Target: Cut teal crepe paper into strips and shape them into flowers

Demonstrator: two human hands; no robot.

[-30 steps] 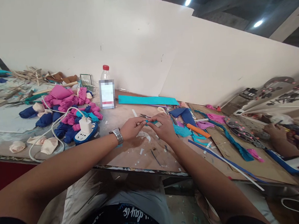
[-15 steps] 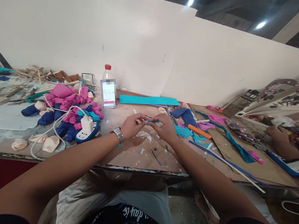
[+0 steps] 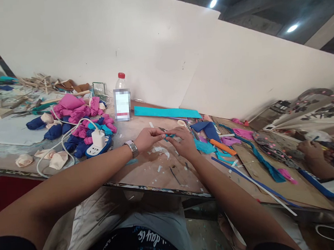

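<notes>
scrap of turquoise material [image 3: 169, 136], small, narrow and partly hidden, is pinched above the brown counter [image 3: 141, 170] between the left hand [image 3: 147, 139] and the right hand [image 3: 183, 140], the fingers [image 3: 156, 132] of both closed narrowly on it. behind them, a clear upright bottle [image 3: 121, 83] with a red cap [image 3: 121, 75] and a blurred label [image 3: 122, 104] stands on the counter; its contents are unclear.
</notes>
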